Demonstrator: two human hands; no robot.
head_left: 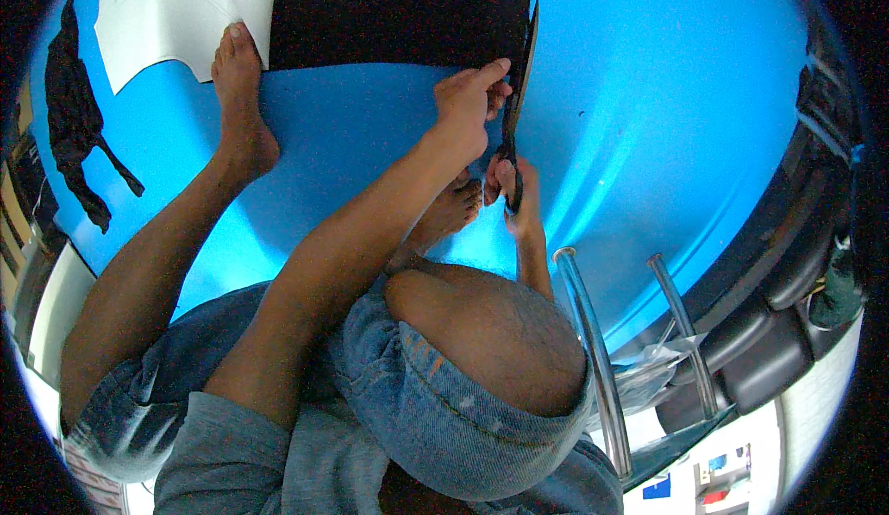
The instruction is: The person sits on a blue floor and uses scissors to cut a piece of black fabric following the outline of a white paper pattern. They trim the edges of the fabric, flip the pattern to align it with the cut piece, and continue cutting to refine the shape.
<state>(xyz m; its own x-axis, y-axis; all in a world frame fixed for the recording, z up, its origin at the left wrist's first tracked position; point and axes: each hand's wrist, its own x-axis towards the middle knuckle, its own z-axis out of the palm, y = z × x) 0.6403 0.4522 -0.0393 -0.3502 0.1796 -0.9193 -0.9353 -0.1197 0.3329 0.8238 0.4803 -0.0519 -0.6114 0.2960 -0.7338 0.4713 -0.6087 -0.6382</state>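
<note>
A large black sheet of material (394, 10) lies at the top of the view. My left hand (468, 107) pinches its near right corner, thumb on top. Just below and right, my right hand (509, 186) grips a pair of long scissors (519, 112), whose blades run up along the sheet's right edge; how far apart the blades are I cannot tell. A white piece of material (171, 10) is left of the black sheet, under the toes of my left foot (241, 126). My other foot (444, 214) is tucked beneath my left forearm.
I sit on a blue surface (648, 126). A crumpled black cloth item (74, 107) lies at the far left. Two chrome tubes (593, 357) rise at lower right, with a clear plastic sheet (657, 362) and a black padded seat (769, 376) beside them.
</note>
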